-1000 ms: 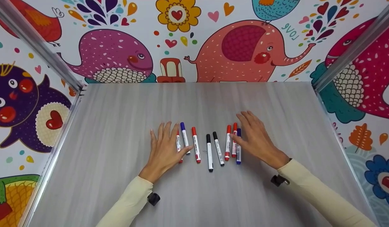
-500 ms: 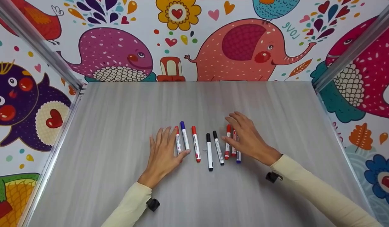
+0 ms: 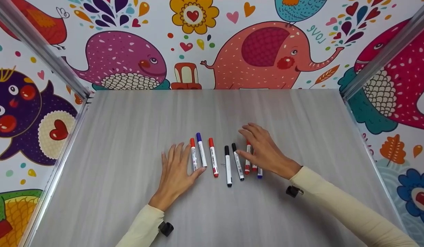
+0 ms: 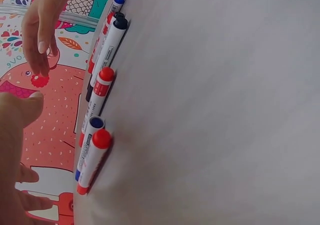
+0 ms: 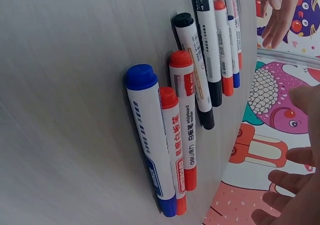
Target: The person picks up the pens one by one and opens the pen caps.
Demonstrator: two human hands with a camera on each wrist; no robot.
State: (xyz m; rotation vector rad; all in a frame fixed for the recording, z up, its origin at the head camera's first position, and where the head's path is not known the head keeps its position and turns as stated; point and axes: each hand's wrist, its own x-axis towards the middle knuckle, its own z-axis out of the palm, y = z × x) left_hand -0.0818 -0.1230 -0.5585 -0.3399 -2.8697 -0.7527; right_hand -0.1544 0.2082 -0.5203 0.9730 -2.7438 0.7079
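Whiteboard markers with white barrels lie in a loose row on the table. My left hand (image 3: 175, 175) hovers at the row's left end with fingers spread and nothing held. Beside its thumb lie a red-capped marker (image 3: 193, 156) and a blue-capped marker (image 3: 202, 152), with another red marker (image 3: 213, 159) just right of them. Two black markers (image 3: 228, 168) lie mid-row. My right hand (image 3: 266, 152), fingers loosely extended and holding nothing, is above the right end. In the head view it partly covers two red markers and a blue marker (image 5: 147, 135), which the right wrist view shows side by side.
The grey wood-grain table (image 3: 129, 116) reaches back to a wall (image 3: 225, 44) printed with cartoon animals. Side panels with metal edge strips (image 3: 60, 144) bound it left and right. A small black device (image 3: 166, 228) is worn under each wrist.
My right hand has shifted left, over the right-hand markers. The left hand has drawn slightly back toward me, uncovering the leftmost red marker. The markers have stayed in place.
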